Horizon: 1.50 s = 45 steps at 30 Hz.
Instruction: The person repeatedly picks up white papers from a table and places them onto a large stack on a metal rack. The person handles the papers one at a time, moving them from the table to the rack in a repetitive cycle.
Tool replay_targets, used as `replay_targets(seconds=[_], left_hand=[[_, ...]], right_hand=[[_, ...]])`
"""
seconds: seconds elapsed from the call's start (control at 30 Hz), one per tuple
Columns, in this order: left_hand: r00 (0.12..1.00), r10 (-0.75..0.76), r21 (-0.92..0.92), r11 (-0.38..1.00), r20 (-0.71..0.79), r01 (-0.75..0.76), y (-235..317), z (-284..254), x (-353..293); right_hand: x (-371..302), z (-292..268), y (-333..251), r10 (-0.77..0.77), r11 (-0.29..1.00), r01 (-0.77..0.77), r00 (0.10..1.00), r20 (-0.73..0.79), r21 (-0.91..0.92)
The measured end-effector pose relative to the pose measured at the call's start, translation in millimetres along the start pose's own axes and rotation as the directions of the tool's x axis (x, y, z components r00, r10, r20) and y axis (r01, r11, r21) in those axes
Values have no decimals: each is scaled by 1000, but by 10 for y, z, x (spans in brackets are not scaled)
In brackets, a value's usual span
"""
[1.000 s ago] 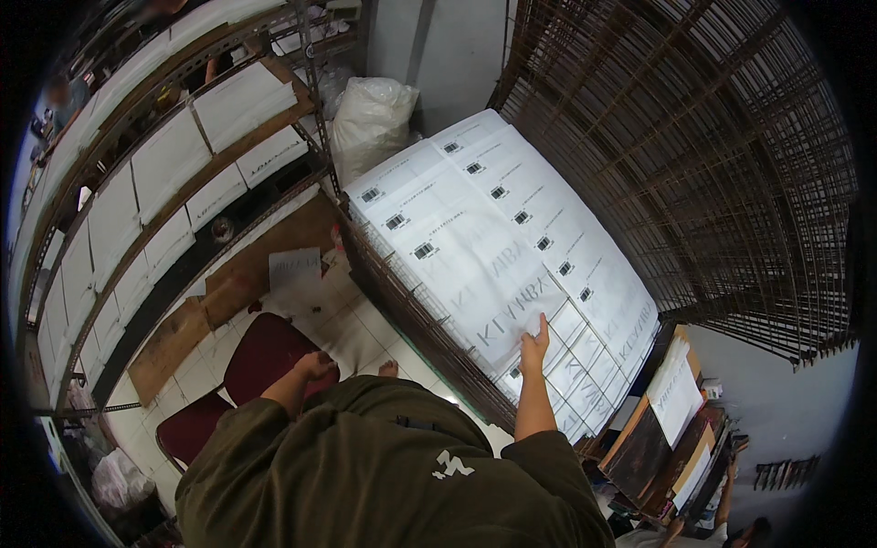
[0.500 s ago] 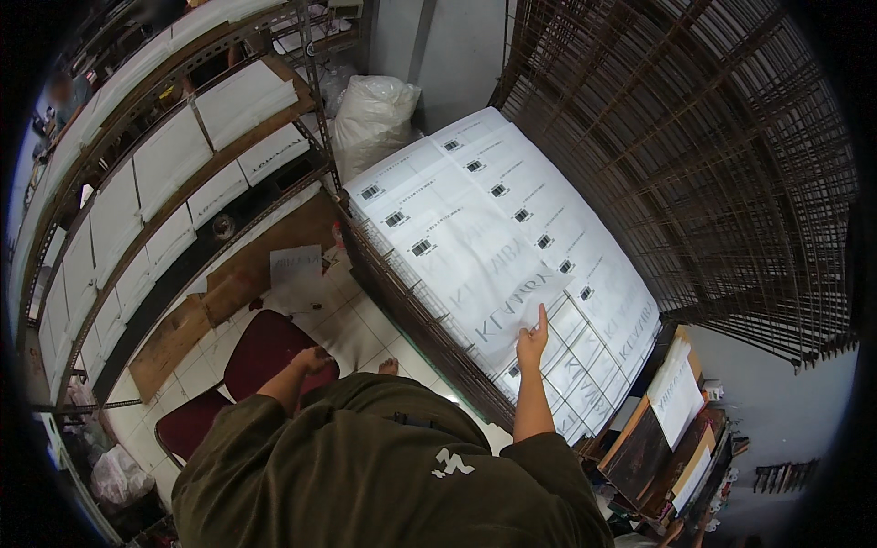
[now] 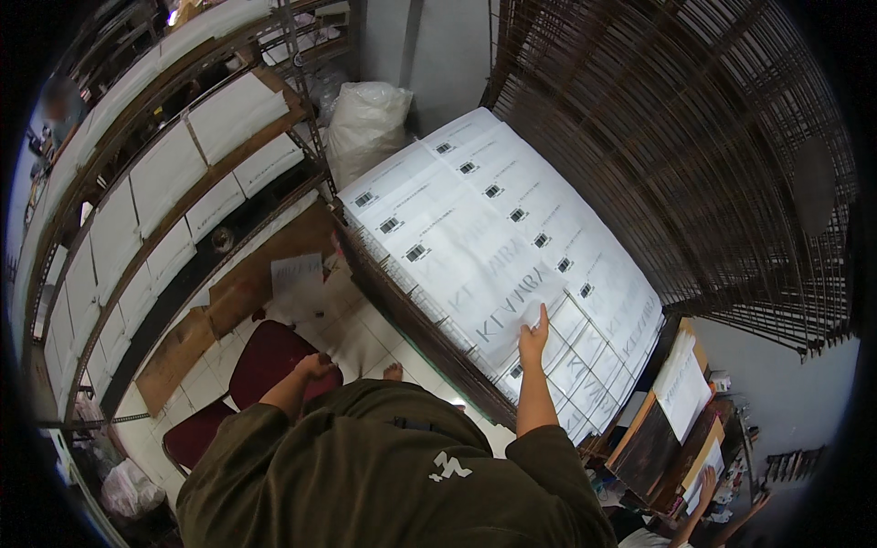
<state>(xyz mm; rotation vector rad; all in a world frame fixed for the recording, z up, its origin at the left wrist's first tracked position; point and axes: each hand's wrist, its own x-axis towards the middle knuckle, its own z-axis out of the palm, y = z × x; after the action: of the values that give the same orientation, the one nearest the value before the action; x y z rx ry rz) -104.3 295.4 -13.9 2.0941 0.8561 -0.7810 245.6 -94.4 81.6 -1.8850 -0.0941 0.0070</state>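
Note:
My right hand (image 3: 533,336) is at the near edge of a thin white sheet (image 3: 466,294) printed with large dark letters. One finger or the thumb points up, while the other fingers curl at the sheet's edge and seem to pinch it. Beneath lie more white printed sheets (image 3: 585,215) in rows, some with small black marks, on a wire rack (image 3: 427,315). Bars of the rack show around the sheets right of my hand. My left hand (image 3: 315,365) hangs beside my body above a dark red chair (image 3: 265,361), its fingers curled; their inside is hidden.
A tall stack of wire racks (image 3: 658,137) leans up at the right. Shelves with white sheets (image 3: 169,178) line the left. A white sack (image 3: 370,123) stands behind the rack. At lower right, another person's hand (image 3: 706,484) is over a bench with a white sheet (image 3: 683,388).
My right hand stays at the sheet's edge, with its extended finger less straight. My left hand has barely moved. Another person's hands and forearms show more fully at lower right.

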Motion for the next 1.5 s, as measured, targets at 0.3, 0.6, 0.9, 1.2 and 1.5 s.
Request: replay_targets(seconds=[0.3,0.6,0.9,1.2,1.5], left_hand=[[1000,21,-23,1000,-5,-21,-435,328,379],[946,287,178,933,152,-312,-675,434,951],[926,246,283,902,287,-327,593,571,835],[932,322,213,911,167,-353,2121,903,-546],[935,329,367,860,135,-356,1926,1350,-207]], right_hand=[[-6,-41,245,27,998,-29,999,-28,-54],[-299,-970,269,-85,996,81,863,-497,-30],[-1166,-3585,824,661,584,344,324,-677,735],[-1260,-4375,1461,716,170,668,422,-556,725],[-1154,-4679,1631,929,336,662,-113,-353,670]])
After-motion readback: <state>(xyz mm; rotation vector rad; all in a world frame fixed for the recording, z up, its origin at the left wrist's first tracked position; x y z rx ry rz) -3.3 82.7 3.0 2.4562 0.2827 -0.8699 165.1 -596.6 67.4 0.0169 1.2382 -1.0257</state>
